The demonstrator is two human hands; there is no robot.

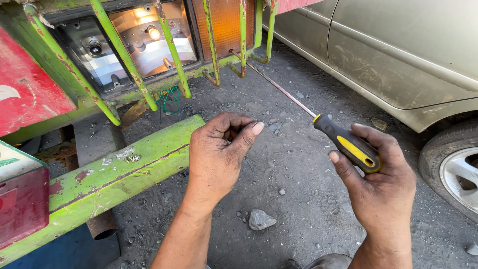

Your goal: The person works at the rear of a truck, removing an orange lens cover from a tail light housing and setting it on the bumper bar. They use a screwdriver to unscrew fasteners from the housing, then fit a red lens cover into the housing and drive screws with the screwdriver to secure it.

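My right hand (pixel 381 187) grips a screwdriver (pixel 348 144) by its black and yellow handle. Its long thin shaft (pixel 279 87) reaches up-left to the tail lamp unit (pixel 149 37) behind a green painted guard of bars (pixel 172 47). My left hand (pixel 216 154) hovers over the ground with fingers curled toward the palm and the thumb out; whether it holds something small I cannot tell. It is close to the green bumper bar (pixel 114 174).
A red panel (pixel 25 94) and a red lamp lens (pixel 22 204) sit at the left. A beige car body (pixel 398 55) and its wheel (pixel 455 169) stand at the right. A stone (pixel 260 219) lies on the dark gravel ground.
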